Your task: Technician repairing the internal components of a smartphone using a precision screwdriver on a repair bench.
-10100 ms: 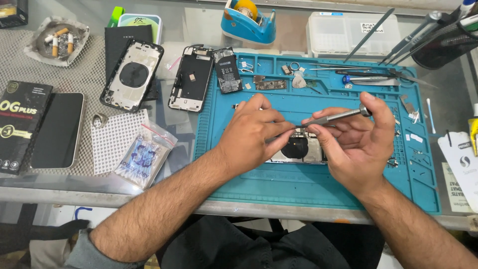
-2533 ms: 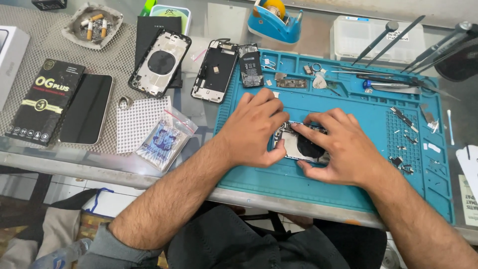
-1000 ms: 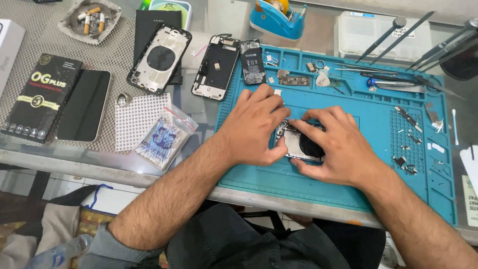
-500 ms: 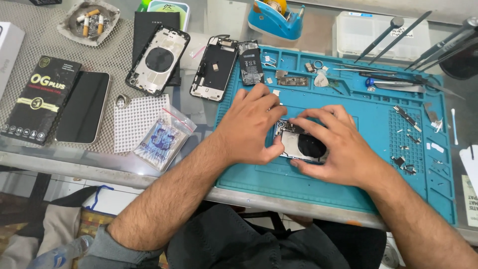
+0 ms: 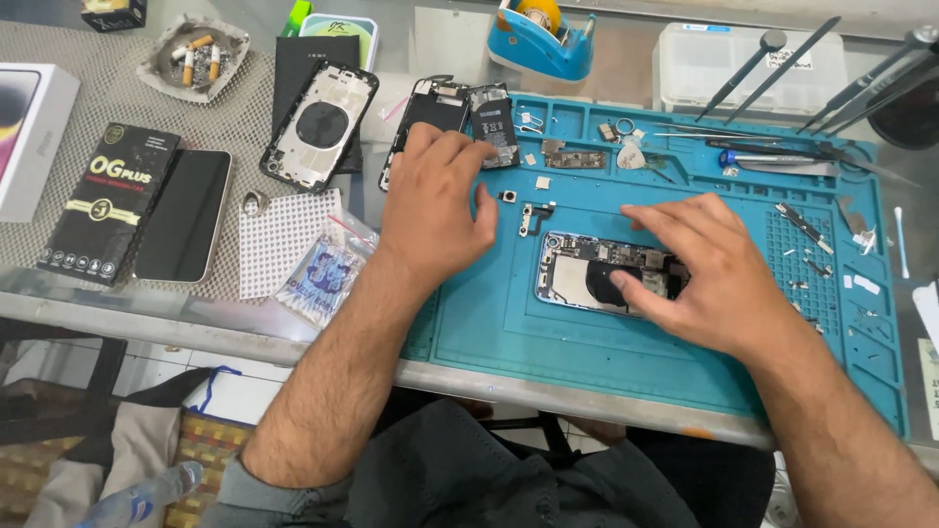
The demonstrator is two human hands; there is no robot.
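Head view: the left hand [image 5: 435, 200] has left the opened phone [image 5: 602, 274] and now reaches, fingers loosely spread and empty, toward the black phone frame [image 5: 430, 112] at the blue mat's [image 5: 489, 313] edge. The right hand [image 5: 719, 269] stays on the phone mid-mat, fingers curled, steadying it alone.

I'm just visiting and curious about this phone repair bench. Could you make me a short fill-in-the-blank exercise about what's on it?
1. The right hand rests on the opened phone, which lies on a mat coloured ____.
2. The left hand reaches toward the mat's ____ edge.
3. The ashtray near the far left corner holds ____.

Missing words: blue; far; cigarette butts
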